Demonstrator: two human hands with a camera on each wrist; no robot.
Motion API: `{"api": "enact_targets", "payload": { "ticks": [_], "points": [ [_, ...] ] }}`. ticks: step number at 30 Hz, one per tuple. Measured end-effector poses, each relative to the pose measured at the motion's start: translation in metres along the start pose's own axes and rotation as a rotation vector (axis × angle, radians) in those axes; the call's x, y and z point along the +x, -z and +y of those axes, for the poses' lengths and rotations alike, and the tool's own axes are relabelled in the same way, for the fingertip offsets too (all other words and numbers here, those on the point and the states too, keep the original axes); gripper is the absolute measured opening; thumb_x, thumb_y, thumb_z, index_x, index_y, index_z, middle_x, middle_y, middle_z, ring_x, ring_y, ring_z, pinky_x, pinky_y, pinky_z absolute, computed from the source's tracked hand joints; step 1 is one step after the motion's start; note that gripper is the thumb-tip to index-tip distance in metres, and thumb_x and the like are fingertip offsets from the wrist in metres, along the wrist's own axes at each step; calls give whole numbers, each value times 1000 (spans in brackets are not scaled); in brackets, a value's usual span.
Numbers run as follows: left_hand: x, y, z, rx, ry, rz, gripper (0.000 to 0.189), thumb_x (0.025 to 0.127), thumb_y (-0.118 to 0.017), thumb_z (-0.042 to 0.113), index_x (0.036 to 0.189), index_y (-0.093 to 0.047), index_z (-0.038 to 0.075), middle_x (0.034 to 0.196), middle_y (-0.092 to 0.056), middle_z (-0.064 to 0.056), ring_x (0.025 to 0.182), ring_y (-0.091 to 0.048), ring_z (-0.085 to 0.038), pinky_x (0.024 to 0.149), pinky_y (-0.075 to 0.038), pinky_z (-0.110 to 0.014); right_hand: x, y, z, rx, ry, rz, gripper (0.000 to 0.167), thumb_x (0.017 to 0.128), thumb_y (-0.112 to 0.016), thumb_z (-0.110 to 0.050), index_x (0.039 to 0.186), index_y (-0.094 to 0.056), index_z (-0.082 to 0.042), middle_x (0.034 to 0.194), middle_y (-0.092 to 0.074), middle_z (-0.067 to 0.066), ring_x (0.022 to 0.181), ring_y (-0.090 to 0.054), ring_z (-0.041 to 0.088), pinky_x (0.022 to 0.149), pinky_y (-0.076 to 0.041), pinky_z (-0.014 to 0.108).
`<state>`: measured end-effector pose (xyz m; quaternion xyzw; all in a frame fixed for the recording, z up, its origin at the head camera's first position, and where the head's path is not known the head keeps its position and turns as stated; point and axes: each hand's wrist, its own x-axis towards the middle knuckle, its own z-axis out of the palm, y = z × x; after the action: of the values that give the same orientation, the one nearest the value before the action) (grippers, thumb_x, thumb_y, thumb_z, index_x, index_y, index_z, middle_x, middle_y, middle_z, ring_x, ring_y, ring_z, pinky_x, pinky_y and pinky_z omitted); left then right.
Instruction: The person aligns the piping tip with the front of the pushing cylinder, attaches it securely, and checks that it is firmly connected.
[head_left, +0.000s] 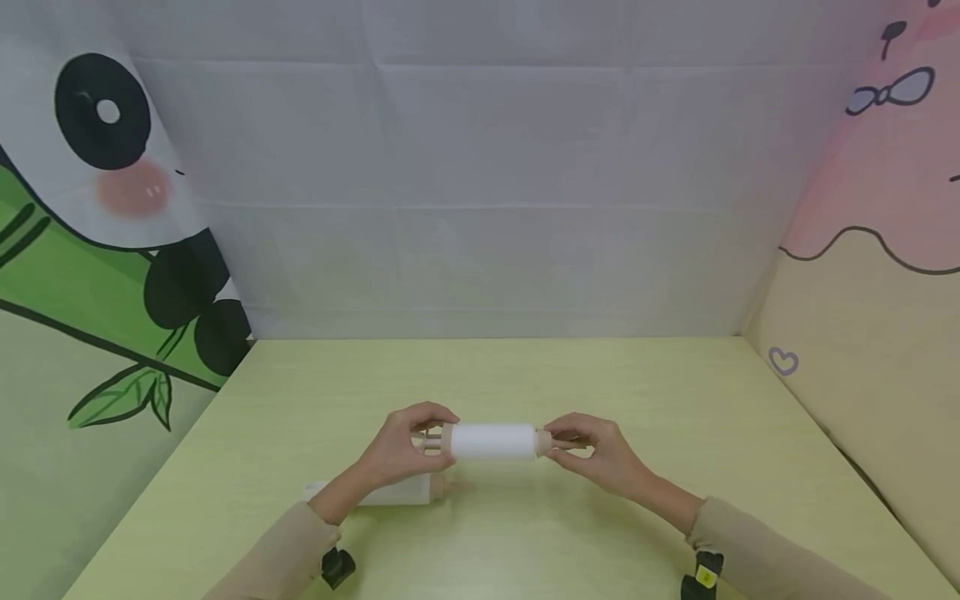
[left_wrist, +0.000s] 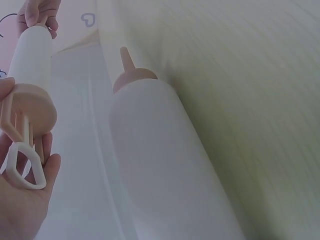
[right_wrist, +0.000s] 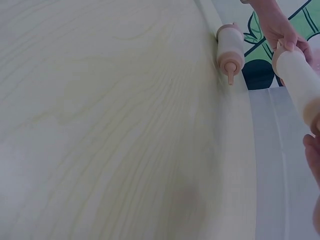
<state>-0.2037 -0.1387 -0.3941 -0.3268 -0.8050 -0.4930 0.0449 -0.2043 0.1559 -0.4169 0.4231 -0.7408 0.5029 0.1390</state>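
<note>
A large plastic syringe (head_left: 492,442) with a white barrel and peach ends is held level above the table, spanning both hands. My left hand (head_left: 401,446) grips its flanged left end between thumb and fingers. Behind that end stick out plunger rods and a white loop handle (left_wrist: 42,172), seen in the left wrist view. With thumb and fingertips my right hand (head_left: 603,450) pinches the narrow nozzle end. Below my left hand a second, similar syringe (head_left: 401,492) lies on the table, partly hidden by the wrist; its nozzle (left_wrist: 127,60) shows in the left wrist view.
The pale wood-grain table (head_left: 637,383) ends at a grey cloth backdrop (head_left: 487,250). Printed side panels stand left and right, one with a panda (head_left: 97,196), the other with a pink figure (head_left: 892,200).
</note>
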Motion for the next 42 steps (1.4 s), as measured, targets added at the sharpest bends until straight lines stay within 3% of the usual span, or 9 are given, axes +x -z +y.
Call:
{"api": "enact_targets", "payload": {
  "ticks": [4,14,22,27,33,42],
  "points": [
    [-1,-1,1,17,-33,8,35,67,-73,-7,100,-61,-3,100,-61,-15,90,-60,-22,76,-53,-30,0,0,0,-12,-6,4,24,72,-67,13,95,-62,8,90,-63,19,78,-64,24,64,-55,32],
    [-2,-2,0,-20,-23,10,34,68,-72,-7,101,-61,-4,102,-60,-18,91,-60,-28,75,-52,-27,-2,-3,-1,34,13,33,28,72,-66,16,97,-58,8,93,-61,20,86,-62,24,66,-54,38],
    [-2,-3,1,-29,-39,20,35,67,-72,-9,100,-60,-5,101,-60,-18,90,-60,-27,74,-53,-27,1,-1,-6,-22,54,41,30,68,-68,17,95,-59,7,92,-61,18,84,-62,23,66,-54,34],
    [-3,-3,4,-12,-53,32,35,67,-73,-8,100,-60,-4,101,-60,-17,90,-60,-25,73,-53,-28,1,0,-7,-30,70,52,30,67,-69,17,94,-60,7,91,-61,18,83,-62,23,62,-54,40],
    [-3,-4,3,7,-69,43,36,67,-73,-8,100,-60,-4,100,-61,-17,90,-60,-24,72,-54,-30,1,0,-7,-28,51,33,29,69,-68,16,96,-60,8,91,-61,20,81,-63,25,63,-54,42],
    [-3,-6,0,-3,-79,45,36,67,-73,-9,100,-60,-4,100,-60,-17,90,-60,-24,72,-54,-29,0,0,-7,-69,-45,54,28,71,-70,11,98,-62,7,93,-65,18,82,-64,26,65,-55,36]
  ]
}}
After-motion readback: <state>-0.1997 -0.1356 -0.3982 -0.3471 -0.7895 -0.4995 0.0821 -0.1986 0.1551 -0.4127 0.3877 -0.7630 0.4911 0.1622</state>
